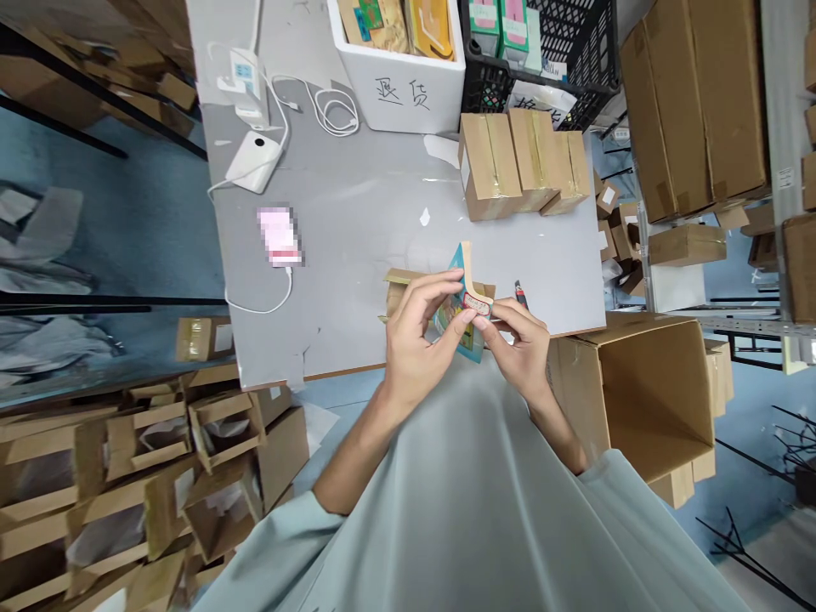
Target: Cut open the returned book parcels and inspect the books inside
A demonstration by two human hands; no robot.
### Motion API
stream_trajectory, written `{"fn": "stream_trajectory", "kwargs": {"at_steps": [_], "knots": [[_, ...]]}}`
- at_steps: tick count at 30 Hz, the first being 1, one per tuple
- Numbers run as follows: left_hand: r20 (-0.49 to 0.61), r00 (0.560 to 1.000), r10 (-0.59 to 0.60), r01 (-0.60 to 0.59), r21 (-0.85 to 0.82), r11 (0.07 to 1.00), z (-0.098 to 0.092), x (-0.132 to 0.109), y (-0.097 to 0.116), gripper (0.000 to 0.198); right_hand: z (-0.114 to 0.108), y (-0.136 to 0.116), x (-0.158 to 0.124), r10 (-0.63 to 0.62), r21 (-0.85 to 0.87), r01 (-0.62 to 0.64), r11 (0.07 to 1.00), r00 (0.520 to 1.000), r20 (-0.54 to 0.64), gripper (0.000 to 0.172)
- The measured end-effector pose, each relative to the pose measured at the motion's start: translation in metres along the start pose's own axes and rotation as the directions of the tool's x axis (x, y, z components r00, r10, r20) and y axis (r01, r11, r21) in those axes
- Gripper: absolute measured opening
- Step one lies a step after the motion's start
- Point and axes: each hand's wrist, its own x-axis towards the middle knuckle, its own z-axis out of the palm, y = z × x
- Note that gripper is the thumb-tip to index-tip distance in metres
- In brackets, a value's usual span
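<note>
Near the front edge of the table, my left hand (414, 340) grips a small teal item (469, 344) with a printed picture and a cream, L-shaped edge. A small label (477, 304) with a red border sits on its near end, at my fingertips. My right hand (519, 344) pinches that same end, thumb close to the label. What the item is exactly, I cannot make out. Behind my left fingers lies a cardboard box (396, 291) with its flaps raised, mostly hidden. A black and red tool (521, 295), partly covered, rests just beyond my right hand.
Taped cartons (490, 166) stand at the back right, before a black crate (583, 51) and a white bin (408, 89). To the left are a power bank (255, 161), cables and a blurred phone (279, 236). A large open carton (650, 399) stands at right.
</note>
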Motion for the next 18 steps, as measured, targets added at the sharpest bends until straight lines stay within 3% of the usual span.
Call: {"fn": "stream_trajectory", "kwargs": {"at_steps": [4, 11, 18], "knots": [[0.016, 1.0, -0.008, 0.007, 0.027, 1.0, -0.001, -0.001, 0.0, 0.024, 0.0, 0.0, -0.002, 0.0, -0.017, 0.0, 1.0, 1.0, 0.006, 0.033], [0.0, 0.999, -0.048, 0.048, -0.021, 0.999, 0.0, -0.002, 0.003, 0.036, 0.004, 0.003, -0.007, -0.09, -0.15, 0.093, 0.984, 0.996, 0.026, 0.031], [-0.012, 0.999, -0.046, 0.045, -0.023, 0.999, 0.001, -0.003, 0.002, 0.034, 0.003, 0.002, -0.01, -0.081, -0.17, 0.091, 0.981, 0.994, 0.069, 0.028]]}}
